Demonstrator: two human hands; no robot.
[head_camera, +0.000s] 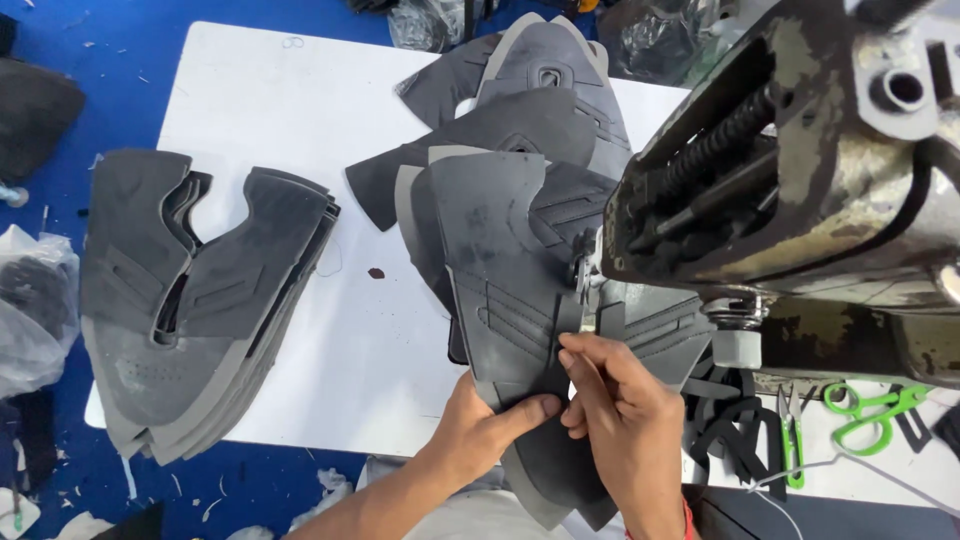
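The left hand (478, 428) pinches the lower edge of a dark grey shoe upper piece (510, 290), thumb on top and fingers beneath, so its grip is clamped on the piece. The right hand (618, 400) meets it from the other side, fingertips pressed together on the same piece's right edge, just below the needle area of the sewing machine (800, 180). The two hands touch at the fingertips.

The shoe upper piece lies flat, running from the near edge of the white desk (260, 100) up under the machine's worn metal head, on top of a loose fan of similar grey pieces (530, 110) that spreads toward the far side of the desk. A tall stack of matching cut pieces (190, 300) sits well apart on the left side of the desk, overhanging its edge.

To the right of the hands, under the machine, lies a small heap of dark strips (725, 415). Beside it rest small thread snips (792, 435) and green-handled scissors (870, 410). A clear plastic bag (35, 300) sits at the left, over the blue floor (60, 30).
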